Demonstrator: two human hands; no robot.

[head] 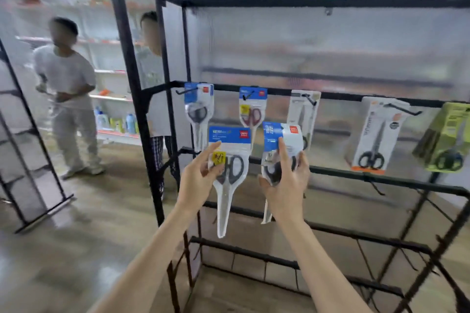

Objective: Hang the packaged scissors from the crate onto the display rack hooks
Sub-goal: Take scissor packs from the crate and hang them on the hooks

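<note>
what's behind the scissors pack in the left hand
Behind the scissors pack gripped by the left hand are the rack's black crossbars and frosted back panel. The pack covers part of a hanging black-handled scissors pack; any hook directly behind is hidden.

Red logo, probably "deli", on the left held scissors pack (229, 160).

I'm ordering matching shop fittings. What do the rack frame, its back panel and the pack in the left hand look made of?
Rack frame: likely metal, painted matte black, with thin straight bars. Back panel: probably ribbed translucent plastic; shapes blur through it. Pack in the left hand: clear glossy plastic with a blue card header.
</note>
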